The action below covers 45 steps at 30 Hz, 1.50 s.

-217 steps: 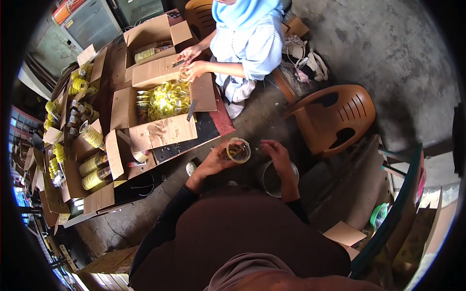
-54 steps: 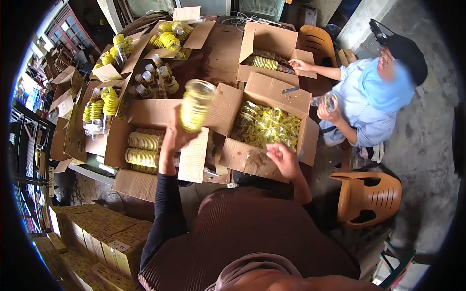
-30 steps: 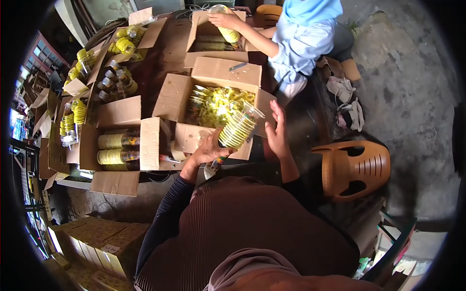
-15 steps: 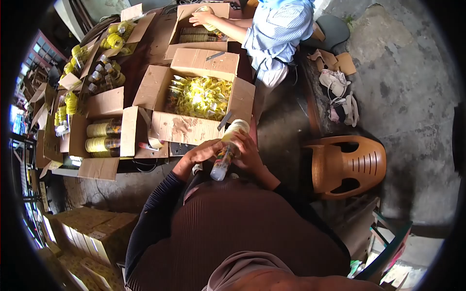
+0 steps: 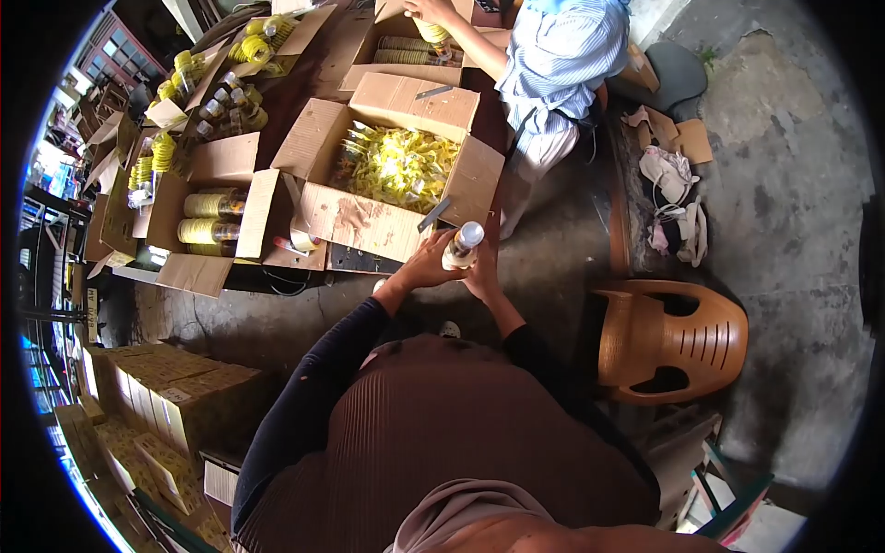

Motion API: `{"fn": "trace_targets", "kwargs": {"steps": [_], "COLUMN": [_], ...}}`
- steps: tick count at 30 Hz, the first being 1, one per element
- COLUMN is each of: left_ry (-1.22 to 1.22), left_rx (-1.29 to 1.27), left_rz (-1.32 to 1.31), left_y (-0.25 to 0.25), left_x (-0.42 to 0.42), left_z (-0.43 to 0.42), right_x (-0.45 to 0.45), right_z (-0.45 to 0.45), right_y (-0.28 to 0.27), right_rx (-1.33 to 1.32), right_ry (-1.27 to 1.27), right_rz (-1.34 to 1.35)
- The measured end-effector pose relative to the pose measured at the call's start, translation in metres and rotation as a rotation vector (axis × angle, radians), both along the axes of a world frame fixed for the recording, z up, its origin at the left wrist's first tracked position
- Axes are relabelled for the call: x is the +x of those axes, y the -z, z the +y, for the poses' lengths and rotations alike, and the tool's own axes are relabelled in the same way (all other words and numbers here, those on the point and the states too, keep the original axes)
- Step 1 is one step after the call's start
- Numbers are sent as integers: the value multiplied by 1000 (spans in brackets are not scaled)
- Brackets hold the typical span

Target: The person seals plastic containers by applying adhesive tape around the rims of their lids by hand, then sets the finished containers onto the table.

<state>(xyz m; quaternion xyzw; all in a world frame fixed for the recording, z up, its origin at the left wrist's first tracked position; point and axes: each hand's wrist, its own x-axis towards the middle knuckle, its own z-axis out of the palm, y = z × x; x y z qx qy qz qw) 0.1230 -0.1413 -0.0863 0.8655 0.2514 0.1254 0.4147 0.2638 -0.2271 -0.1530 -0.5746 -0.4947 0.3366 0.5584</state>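
Note:
Both of my hands hold a clear plastic bottle [image 5: 464, 243] in front of my body, its pale cap pointing up toward me. My left hand [image 5: 426, 264] wraps the bottle from the left. On the other side, my right hand [image 5: 482, 275] closes around its lower part, which the fingers partly hide. Just beyond the hands stands an open cardboard box [image 5: 359, 221] filled with yellow shredded strips [image 5: 401, 166]. A flat grey metal piece [image 5: 433, 214] lies across the box's near right corner.
Another open box [image 5: 261, 217] at left holds ribbed cylindrical bottles [image 5: 210, 230]. More bottles [image 5: 230, 106] stand behind it. A co-worker in a striped shirt [image 5: 564, 64] reaches over a far box [image 5: 364, 78]. A brown plastic chair [image 5: 673, 341] is at right, stacked cartons [image 5: 175, 387] at lower left.
The bottle has turned from lying tilted with its clear end toward me to standing cap up, slightly farther away. The co-worker's hand has lifted. The view has shifted.

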Motion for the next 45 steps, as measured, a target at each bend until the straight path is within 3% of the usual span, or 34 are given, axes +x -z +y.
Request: {"fn": "trace_targets", "kwargs": {"steps": [1,2,4,8,12,16,20,23,29,32,34,36,38,40,42,44,45], "left_ry": [-48,-95,-102,-88,-72,-41,-23,10,-54,-160,-218,-230,-215,-318,-344,-293,-220], "left_rx": [37,71,17,-78,-29,-80,-20,-139,-161,-213,-266,-360,-732,-884,-912,-1081,-1070], "left_rz": [-37,-73,-55,-46,-61,-83,-21,24,61,63,43,-82,-349,-391,-453,-532,-583], "left_y": [2,4,12,20,29,26,37,35,55,23,3,-27,-35,-56,-43,-42,-44], "left_x": [6,10,17,18,8,7,7,7,6,6,4,-1,-11,-14,-24,-27,-29], "left_z": [3,7,12,12,10,11,17,20,23,26,30,32,35,32,32,27,18], "right_x": [-3,-2,-5,-6,-18,-26,-28,-26,-19,-6,6,21,34,37,31,21,18], "right_z": [0,-1,-2,-4,-9,-7,-8,-2,-2,5,11,-3,-7,-21,-34,-41,-41], "right_y": [-44,-32,-24,14,26,37,31,66,46,42,26,5,-4,-33,-75,-112,-113], "right_rx": [-216,-212,-53,-178,-93,8,-61,-62,-80,-145,13,-49,71,105,135,159,162], "right_ry": [-17,-11,57,-5,92,183,161,189,139,69,-69,19,-127,-109,-86,-180,-180], "right_rz": [267,272,-195,-96,-185,-104,-48,-114,-215,-251,-154,-279,275,254,235,580,579]}}
